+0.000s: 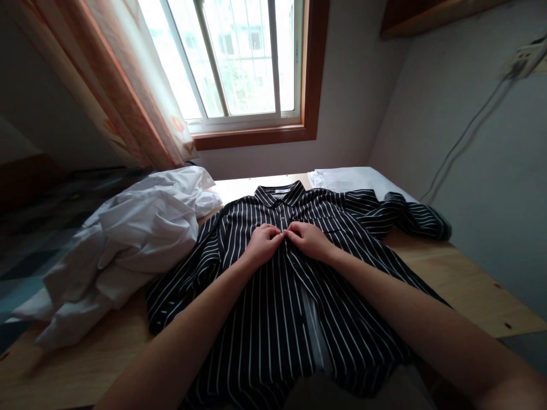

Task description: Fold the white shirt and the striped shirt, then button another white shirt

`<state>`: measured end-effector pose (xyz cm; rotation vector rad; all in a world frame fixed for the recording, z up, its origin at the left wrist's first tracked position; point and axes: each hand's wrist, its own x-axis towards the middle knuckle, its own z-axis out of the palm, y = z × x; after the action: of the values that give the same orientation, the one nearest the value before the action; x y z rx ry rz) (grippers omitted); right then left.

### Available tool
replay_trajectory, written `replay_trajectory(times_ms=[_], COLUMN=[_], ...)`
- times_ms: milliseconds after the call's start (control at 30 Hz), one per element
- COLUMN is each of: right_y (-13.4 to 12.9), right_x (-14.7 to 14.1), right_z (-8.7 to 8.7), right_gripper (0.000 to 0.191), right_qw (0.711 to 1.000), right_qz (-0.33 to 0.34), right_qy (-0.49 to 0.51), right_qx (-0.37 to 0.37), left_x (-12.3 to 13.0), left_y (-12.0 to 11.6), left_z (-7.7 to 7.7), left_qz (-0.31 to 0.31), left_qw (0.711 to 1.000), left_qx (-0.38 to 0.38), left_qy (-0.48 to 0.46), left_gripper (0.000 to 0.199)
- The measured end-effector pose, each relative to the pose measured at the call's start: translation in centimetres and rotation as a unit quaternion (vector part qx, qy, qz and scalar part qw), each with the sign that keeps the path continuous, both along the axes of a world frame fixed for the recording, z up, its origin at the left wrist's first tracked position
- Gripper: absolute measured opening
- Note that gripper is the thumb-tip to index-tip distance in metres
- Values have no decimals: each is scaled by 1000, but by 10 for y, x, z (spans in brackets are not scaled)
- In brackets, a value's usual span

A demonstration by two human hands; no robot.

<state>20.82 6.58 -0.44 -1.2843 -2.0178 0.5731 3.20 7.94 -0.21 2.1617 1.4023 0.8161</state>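
Observation:
A black shirt with white stripes (265, 307) lies face up on a wooden table (453, 273), its collar toward the window. My left hand (264, 242) and my right hand (308, 239) meet at the front opening, below the collar. Both pinch the edges of the placket with fingertips close together. Just above them a button (282, 217) shows on the placket. Below my hands the front hangs open, with a grey strip showing between the two sides. The button between my fingertips, if any, is hidden.
A crumpled heap of white cloth (149, 228) lies on the left of the table. Flat white cloth (354, 177) lies at the back right, partly under the striped sleeve. Beyond are a window (239, 62), a curtain (111, 74) and a cable (461, 134) on the wall.

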Motion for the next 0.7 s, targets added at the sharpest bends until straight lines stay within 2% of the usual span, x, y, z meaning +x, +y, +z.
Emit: replay_trajectory(times_ms=[400,700], right_y=[4,4], right_x=[1,2], right_z=[-1,-1], right_gripper=[23,26], right_qw=[999,995], right_qz=[-10,-10], right_qy=[28,72], right_qx=[-29,-71], left_x=[4,-1], left_y=[-6,-3], left_z=[3,4], left_qz=[6,-8], left_qw=[997,1000], left_qx=[39,12], left_qy=[62,17], left_gripper=[20,20])
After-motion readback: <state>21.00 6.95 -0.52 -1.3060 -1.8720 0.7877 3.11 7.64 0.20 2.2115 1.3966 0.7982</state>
